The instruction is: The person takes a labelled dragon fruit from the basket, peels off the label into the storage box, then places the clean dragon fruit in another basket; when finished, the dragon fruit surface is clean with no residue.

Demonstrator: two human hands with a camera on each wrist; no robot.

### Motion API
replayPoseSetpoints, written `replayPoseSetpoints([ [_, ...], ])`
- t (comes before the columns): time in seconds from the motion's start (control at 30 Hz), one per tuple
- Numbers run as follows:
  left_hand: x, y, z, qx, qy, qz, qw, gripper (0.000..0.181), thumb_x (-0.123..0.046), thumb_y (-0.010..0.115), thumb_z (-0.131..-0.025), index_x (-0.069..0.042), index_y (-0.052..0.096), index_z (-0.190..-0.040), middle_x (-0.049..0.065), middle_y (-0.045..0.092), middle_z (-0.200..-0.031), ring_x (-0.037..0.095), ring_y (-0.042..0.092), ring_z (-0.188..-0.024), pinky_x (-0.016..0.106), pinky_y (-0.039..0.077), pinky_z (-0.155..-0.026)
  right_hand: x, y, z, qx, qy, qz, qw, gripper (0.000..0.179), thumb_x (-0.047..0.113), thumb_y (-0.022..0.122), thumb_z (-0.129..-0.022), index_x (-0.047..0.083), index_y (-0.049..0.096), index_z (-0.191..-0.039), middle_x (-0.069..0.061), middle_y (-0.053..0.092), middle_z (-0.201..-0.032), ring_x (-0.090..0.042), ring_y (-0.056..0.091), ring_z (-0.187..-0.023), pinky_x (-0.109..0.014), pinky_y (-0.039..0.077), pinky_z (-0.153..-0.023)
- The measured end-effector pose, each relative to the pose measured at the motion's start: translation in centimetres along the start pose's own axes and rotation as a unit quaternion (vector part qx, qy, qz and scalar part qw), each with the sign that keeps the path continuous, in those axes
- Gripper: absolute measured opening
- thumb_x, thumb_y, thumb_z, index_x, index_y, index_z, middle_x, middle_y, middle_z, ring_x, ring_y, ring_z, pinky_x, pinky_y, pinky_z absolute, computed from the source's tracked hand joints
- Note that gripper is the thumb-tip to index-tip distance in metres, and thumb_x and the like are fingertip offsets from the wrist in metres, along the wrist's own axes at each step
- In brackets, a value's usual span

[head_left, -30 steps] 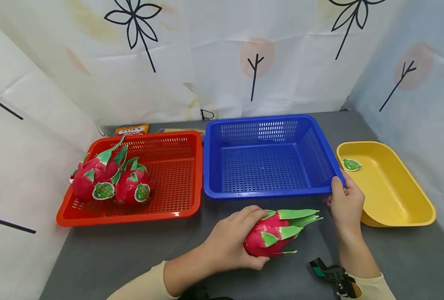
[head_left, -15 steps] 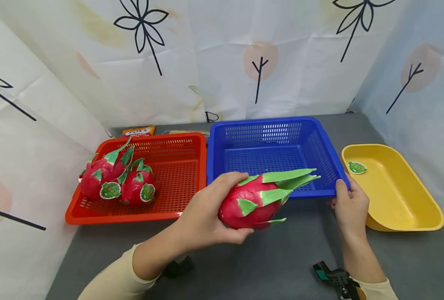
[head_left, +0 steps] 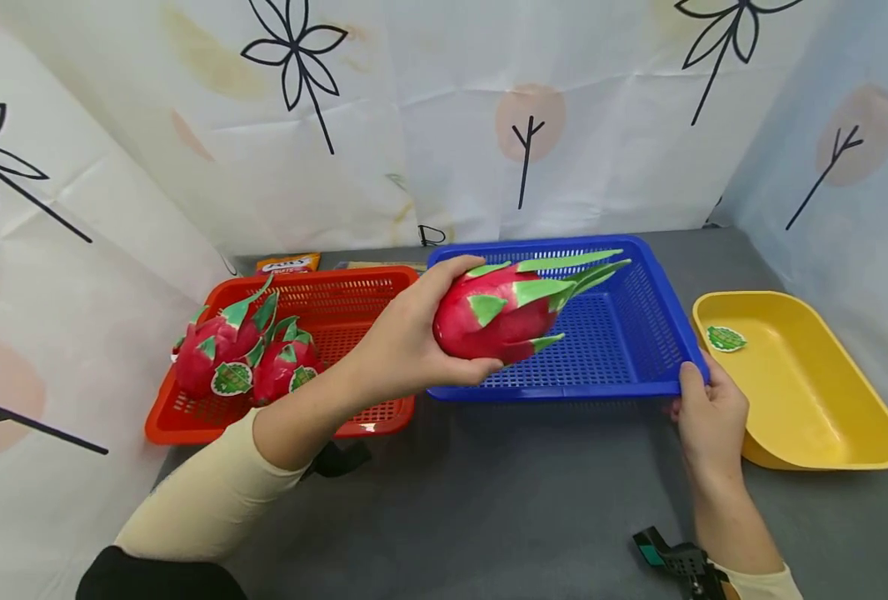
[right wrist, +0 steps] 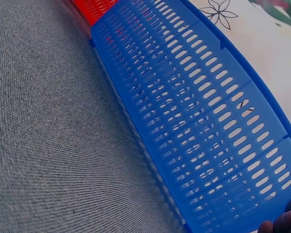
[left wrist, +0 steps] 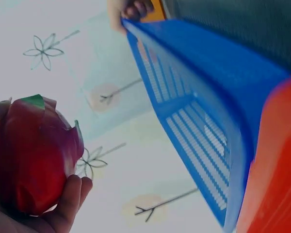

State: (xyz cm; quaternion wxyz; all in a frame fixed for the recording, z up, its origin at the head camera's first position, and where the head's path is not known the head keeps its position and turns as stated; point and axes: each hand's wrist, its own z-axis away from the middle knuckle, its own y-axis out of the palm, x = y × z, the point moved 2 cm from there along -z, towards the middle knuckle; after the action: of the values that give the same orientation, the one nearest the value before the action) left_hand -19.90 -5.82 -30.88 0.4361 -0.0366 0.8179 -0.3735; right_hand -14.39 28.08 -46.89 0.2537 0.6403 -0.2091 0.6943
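In the head view my left hand [head_left: 421, 337] grips a dragon fruit [head_left: 496, 312], red with green leaf tips that point right. The fruit is held up in front of the blue basket [head_left: 564, 392] and hides part of its left side. In the left wrist view the fingers curl round the fruit [left wrist: 34, 155]. My right hand [head_left: 714, 417] holds the near right corner of the blue basket's rim, thumb on top. Two more dragon fruits [head_left: 215, 354] with green stickers lie in the red basket [head_left: 384, 421], partly behind my left forearm.
Right of the blue basket stands a yellow tub [head_left: 796, 383] with a leaf-shaped green sticker inside its wall. An orange packet [head_left: 288, 264] lies behind the red basket. Grey table [head_left: 534, 500] stretches in front, and printed white cloth [head_left: 444, 125] encloses the back and sides.
My left hand has lifted the dragon fruit from near the table's front, up and away from me, to the blue basket. My right hand keeps its hold on the basket corner.
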Motion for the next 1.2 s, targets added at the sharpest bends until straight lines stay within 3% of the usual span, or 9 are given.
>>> replayPoseSetpoints([
  [0.23,1.6,-1.6,-3.5,-0.013,-0.025,0.012,0.9995,0.085,-0.026,0.091,-0.077,-0.014,0.044,-0.147,0.001,0.056,-0.134,0.017,0.056,-0.117,0.032,0.059,-0.081,-0.1,-0.2,0.2,0.011,-0.006,-0.011,0.9999,0.042,0.022,0.058,-0.105,0.002,0.059,-0.142,-0.008,0.057,-0.065,-0.013,0.048,-0.048,-0.017,0.048,-0.049],
  [0.43,4.6,-1.8,-5.9,-0.02,-0.053,-0.007,0.9984,0.082,-0.026,0.09,-0.077,-0.013,0.045,-0.145,0.004,0.055,-0.135,0.021,0.051,-0.122,0.034,0.059,-0.083,-0.2,-0.3,0.2,0.013,-0.013,-0.002,0.9998,0.042,0.023,0.058,-0.105,0.003,0.058,-0.142,-0.009,0.055,-0.065,-0.013,0.048,-0.05,-0.017,0.049,-0.051],
  [0.6,7.9,-0.6,-7.4,0.003,-0.093,-0.001,0.9956,0.082,-0.024,0.09,-0.076,-0.01,0.046,-0.143,0.007,0.057,-0.131,0.023,0.055,-0.117,0.037,0.058,-0.085,-0.2,-0.5,0.0,0.011,-0.018,0.003,0.9998,0.04,0.022,0.058,-0.105,0.003,0.06,-0.141,-0.008,0.054,-0.061,-0.013,0.048,-0.049,-0.018,0.048,-0.05],
  [0.8,11.2,1.3,-8.3,0.031,-0.136,-0.033,0.9896,0.08,-0.03,0.09,-0.075,-0.009,0.049,-0.14,0.009,0.061,-0.124,0.025,0.058,-0.11,0.038,0.056,-0.087,-0.1,-0.6,0.1,0.013,-0.024,0.02,0.9994,0.041,0.024,0.057,-0.106,0.004,0.059,-0.141,-0.008,0.054,-0.062,-0.013,0.049,-0.051,-0.019,0.049,-0.051],
  [1.0,13.2,2.1,-8.7,0.067,-0.178,-0.064,0.9796,0.08,-0.038,0.089,-0.076,-0.011,0.048,-0.139,0.01,0.061,-0.124,0.027,0.058,-0.11,0.04,0.053,-0.091,-0.1,-0.5,-0.1,0.019,-0.019,0.023,0.9994,0.044,0.028,0.056,-0.106,0.006,0.058,-0.144,-0.008,0.054,-0.066,-0.013,0.049,-0.053,-0.019,0.052,-0.055],
  [1.2,14.3,3.7,-9.6,0.096,-0.186,-0.137,0.9681,0.084,-0.048,0.086,-0.076,-0.01,0.048,-0.14,0.009,0.061,-0.124,0.027,0.058,-0.109,0.042,0.045,-0.097,-0.2,-0.8,-0.1,0.028,-0.017,0.027,0.9991,0.046,0.028,0.055,-0.107,0.005,0.055,-0.146,-0.009,0.054,-0.067,-0.014,0.049,-0.054,-0.019,0.052,-0.056],
])
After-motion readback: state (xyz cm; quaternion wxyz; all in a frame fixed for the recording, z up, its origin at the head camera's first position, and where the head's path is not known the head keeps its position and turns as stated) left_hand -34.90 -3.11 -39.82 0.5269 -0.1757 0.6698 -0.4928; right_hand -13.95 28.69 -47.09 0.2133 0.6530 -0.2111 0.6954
